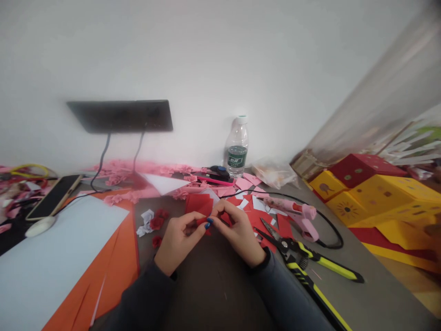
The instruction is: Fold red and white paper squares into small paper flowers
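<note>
My left hand (181, 236) and my right hand (237, 232) meet at the middle of the table, fingertips pinched together. Between them is a small piece of red paper (202, 220), mostly covered by my fingers. Just beyond lie red paper squares (197, 203). Left of my left hand sit red paper flowers (159, 219) and a white paper flower (146, 222). Red and white paper scraps (257, 216) spread out beyond my right hand.
Yellow-handled pliers (303, 257) and a pink glue gun (296, 212) with a black cord lie at right. A water bottle (237, 147) stands by the wall. White sheets (62, 248) over orange paper (120, 262), a phone (54, 196) and a power strip (120, 116) are at left; yellow boxes (389, 197) at far right.
</note>
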The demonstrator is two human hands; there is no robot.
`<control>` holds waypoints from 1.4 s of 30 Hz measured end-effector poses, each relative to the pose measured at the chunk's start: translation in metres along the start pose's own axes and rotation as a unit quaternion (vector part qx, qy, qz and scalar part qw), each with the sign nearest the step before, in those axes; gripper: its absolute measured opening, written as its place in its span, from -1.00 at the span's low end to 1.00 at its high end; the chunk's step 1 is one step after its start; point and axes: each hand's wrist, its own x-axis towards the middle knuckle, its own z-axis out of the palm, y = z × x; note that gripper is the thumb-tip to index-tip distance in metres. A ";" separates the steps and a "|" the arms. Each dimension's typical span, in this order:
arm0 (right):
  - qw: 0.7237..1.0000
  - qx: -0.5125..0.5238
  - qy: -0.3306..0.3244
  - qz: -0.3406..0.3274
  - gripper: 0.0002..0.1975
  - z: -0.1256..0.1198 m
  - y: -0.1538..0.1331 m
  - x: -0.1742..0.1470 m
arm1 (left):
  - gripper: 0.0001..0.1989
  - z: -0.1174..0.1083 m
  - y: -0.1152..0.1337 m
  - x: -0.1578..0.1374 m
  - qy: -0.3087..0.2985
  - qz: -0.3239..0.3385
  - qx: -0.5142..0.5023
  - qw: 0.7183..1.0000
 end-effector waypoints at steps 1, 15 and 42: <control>1.000 0.003 0.000 0.004 -0.86 0.000 0.000 0.000 | -0.79 0.000 0.000 0.000 0.003 0.000 -0.004 1.000; 0.995 0.083 -0.033 0.054 -0.81 0.000 0.005 0.002 | -0.83 -0.001 0.003 0.003 0.047 -0.013 -0.073 0.996; 0.987 0.102 -0.082 0.096 -0.73 0.003 0.002 -0.001 | -0.80 0.000 0.002 0.005 0.024 -0.012 -0.101 0.994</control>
